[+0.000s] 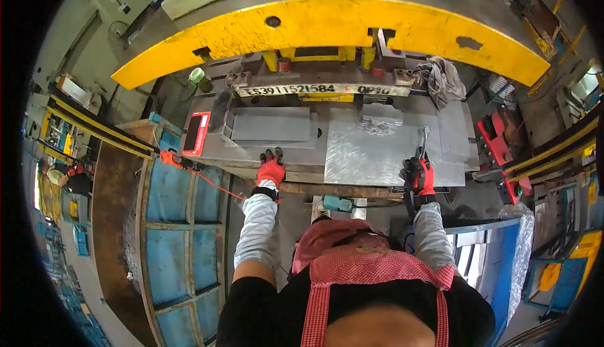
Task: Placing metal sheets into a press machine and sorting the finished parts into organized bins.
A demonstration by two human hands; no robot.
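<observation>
My left hand (271,169), in a red and black glove, rests with fingers spread on the front edge of the press bed (236,157). Just beyond its fingertips lies a grey rectangular metal sheet (272,124). On the right, my right hand (419,174), gloved alike, is closed around a dark-handled tool with a thin bent metal tip (427,134); its exact kind is unclear. That hand is over the front right part of a shiny metal plate (362,155). A pile of small wavy-edged metal pieces (380,119) sits at the plate's far edge.
A yellow press beam (327,26) spans the far side above the die. A red-framed dark panel (196,134) lies at the bed's left end. Grey rags (443,79) hang at the back right. A blue-panelled bin (167,205) stands left, a blue container (503,259) right.
</observation>
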